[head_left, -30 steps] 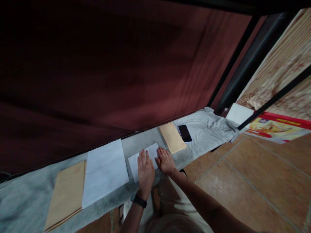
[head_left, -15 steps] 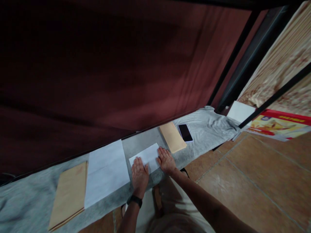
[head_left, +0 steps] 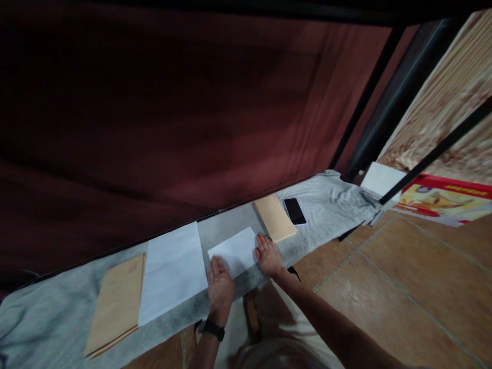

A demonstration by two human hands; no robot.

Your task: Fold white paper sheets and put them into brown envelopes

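Observation:
A folded white sheet of paper (head_left: 236,250) lies flat on the grey cloth in front of me. My left hand (head_left: 220,279) rests at its left end, fingers stretched out and touching the paper's near left corner. At the right end, my right hand (head_left: 269,254) lies flat with its fingers extended along the paper's edge. Neither hand grips anything. To the left lies a larger stack of white paper (head_left: 172,274), and to the right a small brown envelope (head_left: 274,218).
Large brown envelopes (head_left: 117,302) lie at the far left of the cloth-covered bench (head_left: 330,205). A phone (head_left: 295,211) sits right of the small envelope. Dark red fabric (head_left: 192,128) hangs behind. A black bar (head_left: 438,154) and a printed box (head_left: 446,200) stand at right.
Both hands have slid outward to the ends of the folded sheet, so more of its surface shows. The view has shifted slightly; the other things lie as before.

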